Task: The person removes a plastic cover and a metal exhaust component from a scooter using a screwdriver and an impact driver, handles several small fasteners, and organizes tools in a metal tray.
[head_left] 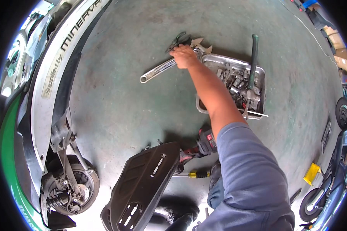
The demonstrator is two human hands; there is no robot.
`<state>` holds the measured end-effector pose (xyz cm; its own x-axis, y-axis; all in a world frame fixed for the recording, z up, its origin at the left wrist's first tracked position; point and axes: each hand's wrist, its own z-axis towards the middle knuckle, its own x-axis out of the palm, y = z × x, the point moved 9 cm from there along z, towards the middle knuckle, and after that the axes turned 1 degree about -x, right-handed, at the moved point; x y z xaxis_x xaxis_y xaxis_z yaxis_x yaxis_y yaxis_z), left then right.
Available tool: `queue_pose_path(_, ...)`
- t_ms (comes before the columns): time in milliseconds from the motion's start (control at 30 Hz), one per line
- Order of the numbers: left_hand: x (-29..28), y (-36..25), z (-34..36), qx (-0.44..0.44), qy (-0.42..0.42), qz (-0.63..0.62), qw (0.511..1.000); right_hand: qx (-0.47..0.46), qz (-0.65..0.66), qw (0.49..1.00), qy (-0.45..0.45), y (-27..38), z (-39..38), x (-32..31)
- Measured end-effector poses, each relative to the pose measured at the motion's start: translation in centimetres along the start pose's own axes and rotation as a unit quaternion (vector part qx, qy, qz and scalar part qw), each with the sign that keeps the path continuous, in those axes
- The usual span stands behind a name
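My right arm reaches forward over the floor. At its end my right hand [183, 56] has its fingers curled closed on dark pliers with green handles [176, 43]; the hand hides part of them. Under and beside the hand lies a large adjustable wrench [158, 71], its ring end toward the left and its jaw end past the hand. Right of the wrench stands a metal tray [263, 77] full of sockets and small metal parts [235, 79]. A hammer with a green handle [254, 54] lies across the tray. My left hand is out of view.
A black plastic panel [138, 173] stands close in front of me, beside a red-and-black power tool [204, 142] and a yellow-handled screwdriver [198, 174]. A scooter with a white side and a wheel [90, 184] is at left. At right are motorcycles [327, 184] and a yellow object [312, 173].
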<state>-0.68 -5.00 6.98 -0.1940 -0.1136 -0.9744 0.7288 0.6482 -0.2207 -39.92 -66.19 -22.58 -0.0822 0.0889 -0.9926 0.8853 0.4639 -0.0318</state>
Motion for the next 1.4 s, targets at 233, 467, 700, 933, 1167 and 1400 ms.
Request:
queue_pose_path(233, -1.4, 4.7, 0.1, 0.122, -0.094, 0.145, 0.977, -0.127, -0.062, 0.988, -0.056, 2.9, -4.7, -4.8)
queue_pose_path(467, -7.0, 7.8, 2.3, -0.192, -0.197, -0.363, 0.89, -0.045, -0.037, 0.998, -0.028, 1.9, -13.9, -11.9)
queue_pose_path(700, -8.0, 7.4, 3.9, -0.019, -0.084, -0.762, 0.642, 0.198, -0.003, 0.961, 0.192, -12.6, -25.3, 0.6)
queue_pose_path(933, -8.8, 3.4, 3.2, 0.044, 0.002, -0.808, 0.588, 0.14, -0.133, 0.959, 0.208, -11.1, -25.0, -1.8)
queue_pose_path(1167, -10.6, 3.7, 2.3, 0.051, -0.004, -0.806, 0.59, -0.242, 0.11, 0.942, 0.206, 20.6, -22.2, -10.8)
queue_pose_path(1400, -10.5, 5.8, 1.9, 0.03, -0.005, -0.826, 0.562, -0.333, -0.056, 0.931, 0.139, 38.0, -23.7, 3.3)
